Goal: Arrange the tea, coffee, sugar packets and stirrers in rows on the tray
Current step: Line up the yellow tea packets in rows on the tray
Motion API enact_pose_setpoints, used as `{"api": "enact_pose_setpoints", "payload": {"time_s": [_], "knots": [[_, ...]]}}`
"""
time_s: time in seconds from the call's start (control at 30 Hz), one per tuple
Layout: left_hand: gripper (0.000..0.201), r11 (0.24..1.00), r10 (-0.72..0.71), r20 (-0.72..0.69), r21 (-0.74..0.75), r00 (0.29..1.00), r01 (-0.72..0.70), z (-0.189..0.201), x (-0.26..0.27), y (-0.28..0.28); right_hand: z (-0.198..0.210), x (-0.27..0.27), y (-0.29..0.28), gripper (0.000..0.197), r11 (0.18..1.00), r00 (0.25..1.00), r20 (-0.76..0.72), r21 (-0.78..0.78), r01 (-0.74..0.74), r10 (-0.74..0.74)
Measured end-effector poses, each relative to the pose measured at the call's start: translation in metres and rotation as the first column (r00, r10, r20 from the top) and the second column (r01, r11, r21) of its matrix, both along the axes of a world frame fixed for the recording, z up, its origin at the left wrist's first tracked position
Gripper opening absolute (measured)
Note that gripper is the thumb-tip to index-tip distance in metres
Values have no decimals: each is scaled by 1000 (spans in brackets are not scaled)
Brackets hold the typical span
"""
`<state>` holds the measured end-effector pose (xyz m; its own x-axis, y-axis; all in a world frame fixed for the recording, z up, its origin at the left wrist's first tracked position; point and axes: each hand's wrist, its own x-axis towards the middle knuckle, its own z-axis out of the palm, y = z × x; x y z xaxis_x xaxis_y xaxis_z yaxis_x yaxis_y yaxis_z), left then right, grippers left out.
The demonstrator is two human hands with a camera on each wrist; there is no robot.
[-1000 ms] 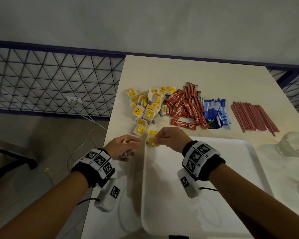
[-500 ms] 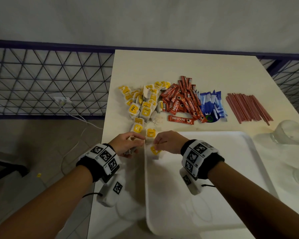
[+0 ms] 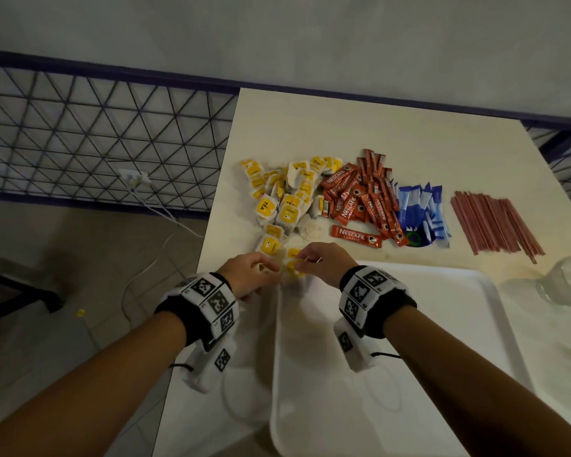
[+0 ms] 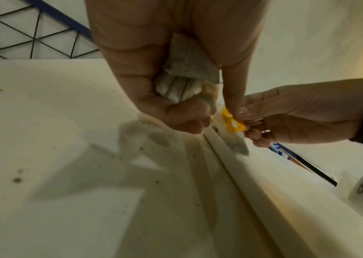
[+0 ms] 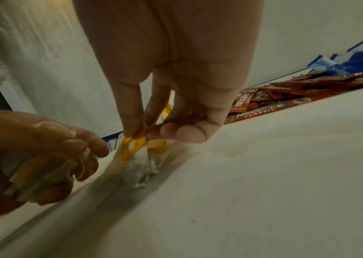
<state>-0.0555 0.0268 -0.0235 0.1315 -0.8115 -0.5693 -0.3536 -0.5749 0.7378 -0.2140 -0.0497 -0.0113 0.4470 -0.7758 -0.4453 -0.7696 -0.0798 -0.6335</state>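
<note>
A white tray (image 3: pixel 442 324) lies at the table's near side. My right hand (image 3: pixel 317 262) pinches the yellow tag of a tea bag (image 5: pixel 141 167) whose pouch touches the tray's far left corner. My left hand (image 3: pixel 248 275), just left of the tray rim, grips a small bunch of tea bags (image 4: pixel 182 83). Beyond the hands lie a heap of yellow tea bags (image 3: pixel 284 199), a heap of red coffee sticks (image 3: pixel 360 199), blue sugar packets (image 3: pixel 419 216) and a row of red stirrers (image 3: pixel 495 222).
A clear glass (image 3: pixel 564 285) stands right of the tray near the table's right edge. The table's left edge drops to the floor, where a wire-mesh fence (image 3: pixel 96 143) and a white cable (image 3: pixel 152 258) run. One coffee stick (image 3: pixel 356 235) lies apart, close to my right hand.
The right hand drew a tea bag from the table onto the tray's far left corner. The left hand stayed beside the rim with its bunch, and the two hands came closer together.
</note>
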Motion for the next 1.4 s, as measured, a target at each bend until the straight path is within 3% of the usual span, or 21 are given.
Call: {"api": "enact_pose_setpoints", "payload": {"time_s": [0.27,0.4,0.53,0.87,1.1,1.23,1.4], "knots": [[15,999,22,77,24,997,-24,0,-8,-1,-3,1,-9,24,1000,999,-38,6,15,-15],[11,990,138,-37,46,990,-136,4,-8,2,-5,0,-11,26,1000,998,-54,14,-11,11],[10,951,310,-233,93,922,-296,11,-8,6,-6,-1,-10,19,999,998,-55,17,-28,29],[26,902,432,-333,146,838,-407,25,-15,7,5,-12,-2,32,997,996,79,64,40,-45],[50,932,363,-509,201,780,-303,40,-26,4,30,-11,9,22,987,972,223,121,-104,75],[45,947,322,-577,189,750,-261,46,-31,3,34,-11,14,11,993,970,230,71,-96,77],[29,959,282,-604,165,746,-229,48,-29,6,41,-17,16,21,995,958,286,100,4,-33]]}}
